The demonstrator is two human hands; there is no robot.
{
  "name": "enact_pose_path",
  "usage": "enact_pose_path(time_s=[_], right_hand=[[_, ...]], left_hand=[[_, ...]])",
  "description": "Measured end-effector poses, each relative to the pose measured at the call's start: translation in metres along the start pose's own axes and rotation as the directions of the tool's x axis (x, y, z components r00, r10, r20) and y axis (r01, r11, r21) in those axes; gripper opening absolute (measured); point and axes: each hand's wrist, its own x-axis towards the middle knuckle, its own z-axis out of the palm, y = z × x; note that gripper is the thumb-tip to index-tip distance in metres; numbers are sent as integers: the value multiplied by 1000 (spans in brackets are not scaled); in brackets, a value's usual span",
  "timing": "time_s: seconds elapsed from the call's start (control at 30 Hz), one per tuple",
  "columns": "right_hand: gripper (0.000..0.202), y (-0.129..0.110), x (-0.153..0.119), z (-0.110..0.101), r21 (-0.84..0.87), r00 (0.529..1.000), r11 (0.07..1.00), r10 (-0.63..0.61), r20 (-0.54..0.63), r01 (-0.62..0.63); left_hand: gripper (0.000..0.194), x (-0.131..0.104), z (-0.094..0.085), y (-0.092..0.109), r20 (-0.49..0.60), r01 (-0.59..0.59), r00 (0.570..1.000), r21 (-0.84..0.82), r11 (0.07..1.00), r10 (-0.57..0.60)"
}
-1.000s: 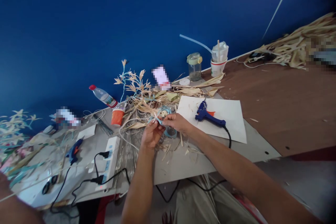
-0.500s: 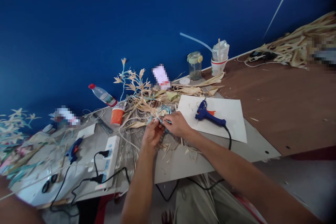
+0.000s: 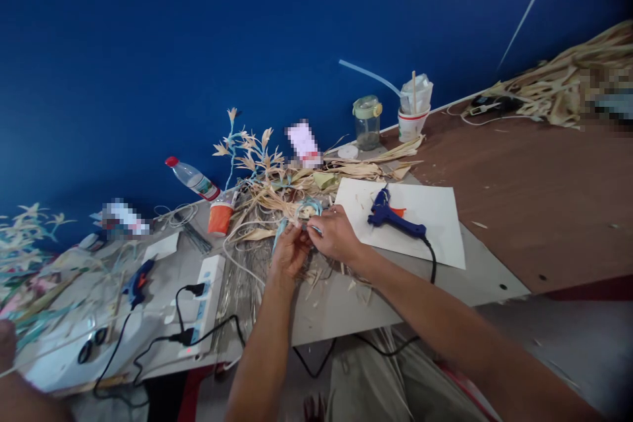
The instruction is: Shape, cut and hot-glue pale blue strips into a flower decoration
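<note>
At the middle of the table, my left hand (image 3: 291, 249) pinches a light-blue strip (image 3: 279, 232), part of which hangs down beside the thumb. Close on its right, my right hand (image 3: 335, 235) is closed with thumb and fingers together on the same blue strip. The exact grip point is partly covered by the fingers. Just beyond both hands lies a coil of blue strip (image 3: 312, 203) among pale dried husks (image 3: 267, 201). Branches of husk flowers with blue-wrapped stems (image 3: 231, 151) stand behind, to the left.
A blue glue gun (image 3: 395, 216) rests on white paper (image 3: 445, 250) at right. Another glue gun (image 3: 138, 282), scissors (image 3: 91, 344) and a power strip (image 3: 205, 306) lie at left. Behind are a bottle (image 3: 195, 181), orange cup (image 3: 220, 217) and lidded jar (image 3: 366, 125). A co-worker's arm (image 3: 24, 389) shows lower left.
My hands stay close together, with small finger shifts and a slight turn of the left hand. More blue strip shows beside my left thumb. The co-worker's arm at lower left has moved up slightly.
</note>
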Motion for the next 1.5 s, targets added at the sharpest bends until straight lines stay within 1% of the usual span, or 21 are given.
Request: enact_pose_path(time_s=[0.1, 0.2, 0.27, 0.33, 0.4, 0.5, 0.6, 0.67, 0.73, 0.83, 0.97, 1.03, 1.13, 1.23, 1.33, 1.5], right_hand=[[20, 1, 1, 2, 89, 1000, 996, 26, -8, -25], [17, 4, 3, 3, 214, 997, 974, 71, 19, -74], [17, 5, 4, 3, 268, 996, 960, 78, 32, -83], [17, 6, 4, 3, 244, 997, 967, 77, 8, -77], [18, 5, 3, 2, 157, 998, 986, 59, -33, -53], [20, 3, 1, 0, 28, 998, 999, -20, -54, 21], [22, 0, 0, -3, -26, 995, 996, -85, -50, 84], [22, -1, 0, -4, -17, 995, 996, -87, -53, 86], [21, -2, 0, -4, 24, 997, 998, -59, -57, 60], [18, -1, 1, -4, 128, 999, 992, 0, -51, 6], [16, 0, 3, -4, 284, 999, 958, 49, -21, -41], [16, 0, 3, -5, 277, 998, 960, 56, -20, -49], [17, -1, 2, -5, 183, 1000, 983, 20, -23, -16], [17, -2, 1, -5, 145, 1000, 989, -6, -17, 8], [17, -2, 1, -6, 176, 1000, 984, 9, -7, -8], [16, -1, 3, -6, 261, 998, 964, 54, 11, -55]], left_hand=[[21, 0, -2, 2, -13, 20, 1000, -31, 999, -20], [21, -1, -4, 3, -5, 43, 999, -50, 998, -44], [22, -1, -4, 4, -10, 53, 998, -61, 997, -54], [24, -2, -3, 5, -26, 56, 998, -77, 995, -58], [27, -3, -2, 4, -44, 46, 998, -83, 995, -50], [31, -4, -1, 2, -52, 30, 998, -39, 999, -32], [28, -2, 0, 0, -52, 2, 999, 23, 1000, 0], [24, -1, -1, -1, -50, -19, 999, 24, 1000, 20], [22, -1, -1, 0, -45, -20, 999, -19, 1000, 19], [20, -2, -2, 3, -47, 8, 999, -88, 996, -12], [19, -5, -3, 6, -52, 32, 998, -69, 997, -35], [21, -5, -2, 6, -22, 33, 999, -44, 998, -34], [22, -5, -2, 6, 30, 20, 999, -18, 1000, -19], [18, -4, -4, 5, 26, 5, 1000, -22, 1000, -4], [16, -3, -5, 5, 19, 8, 1000, -55, 998, -7], [18, -3, -5, 7, 64, 28, 998, -41, 999, -26]])
